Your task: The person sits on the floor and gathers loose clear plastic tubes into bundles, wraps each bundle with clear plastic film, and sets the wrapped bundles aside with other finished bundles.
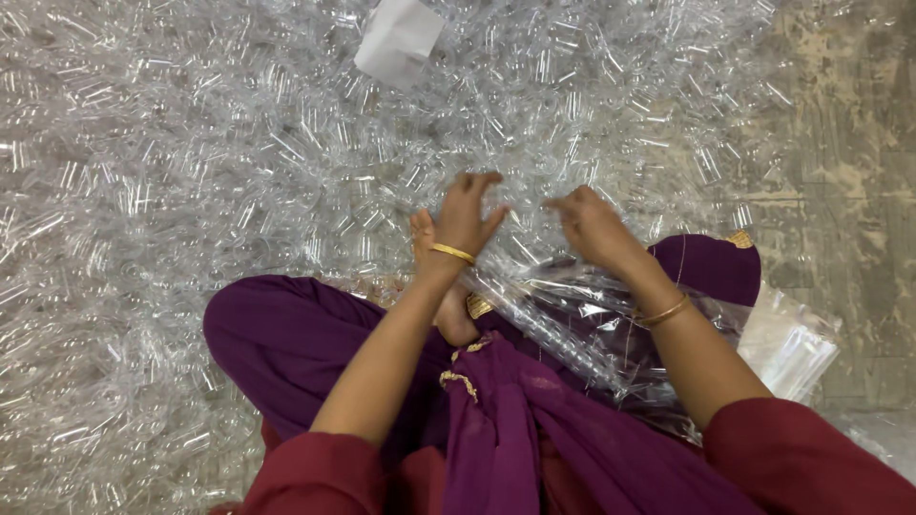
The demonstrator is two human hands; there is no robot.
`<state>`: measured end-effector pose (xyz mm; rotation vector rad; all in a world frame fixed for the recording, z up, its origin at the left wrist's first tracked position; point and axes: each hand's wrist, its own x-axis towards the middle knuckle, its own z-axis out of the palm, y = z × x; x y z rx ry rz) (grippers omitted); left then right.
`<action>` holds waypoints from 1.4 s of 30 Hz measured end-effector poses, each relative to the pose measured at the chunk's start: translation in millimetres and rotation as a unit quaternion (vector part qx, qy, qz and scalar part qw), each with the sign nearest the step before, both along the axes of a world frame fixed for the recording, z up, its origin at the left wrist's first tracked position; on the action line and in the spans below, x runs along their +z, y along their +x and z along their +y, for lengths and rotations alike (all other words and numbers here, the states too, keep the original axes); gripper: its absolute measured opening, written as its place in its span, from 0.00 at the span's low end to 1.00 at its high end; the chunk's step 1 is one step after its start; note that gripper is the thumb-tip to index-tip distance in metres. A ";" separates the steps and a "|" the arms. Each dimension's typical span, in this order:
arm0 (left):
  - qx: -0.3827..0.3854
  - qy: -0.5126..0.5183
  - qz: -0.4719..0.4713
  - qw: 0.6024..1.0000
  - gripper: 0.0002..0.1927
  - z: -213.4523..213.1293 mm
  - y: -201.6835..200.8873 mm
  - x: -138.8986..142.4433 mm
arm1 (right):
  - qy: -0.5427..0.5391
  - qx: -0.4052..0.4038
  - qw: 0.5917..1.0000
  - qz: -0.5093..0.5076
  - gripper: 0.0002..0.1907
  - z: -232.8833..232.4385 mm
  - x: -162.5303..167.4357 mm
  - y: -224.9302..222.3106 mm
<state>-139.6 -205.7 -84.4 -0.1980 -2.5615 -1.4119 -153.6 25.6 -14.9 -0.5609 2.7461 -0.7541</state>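
I sit on the floor amid a wide heap of small clear plastic tubes [239, 143]. My left hand [468, 215] reaches down into the heap, fingers bent over the tubes; what it grips is hard to see. My right hand [590, 227] rests on the top edge of a clear plastic bag [582, 324] that lies across my lap, packed with rows of the same tubes. Its fingers are curled at the bag's mouth. Both wrists wear gold bangles.
A white piece of paper [399, 40] lies on the heap at the top. Flat clear packets [792, 348] lie at my right knee. Bare worn concrete floor [849, 143] shows on the right. My purple garment [305, 343] covers my legs.
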 end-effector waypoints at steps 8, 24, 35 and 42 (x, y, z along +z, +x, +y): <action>-0.061 -0.012 -0.002 0.998 0.39 -69.1 -0.2 21.2 | -0.325 -0.179 0.915 -0.158 0.06 -59.2 23.6 -63.2; -0.004 -0.003 -0.103 0.995 0.37 -140.2 20.5 -21.5 | 0.064 0.007 0.975 0.215 0.09 -109.7 -19.2 -32.5; -0.059 0.051 -0.080 0.994 0.42 -137.7 28.3 -10.6 | -0.240 -0.051 0.969 -0.042 0.13 -156.3 -36.8 -46.1; 0.028 -0.047 -0.170 0.984 0.44 -152.1 48.3 -16.7 | -0.189 -0.083 0.974 0.089 0.13 -150.0 -43.7 -39.8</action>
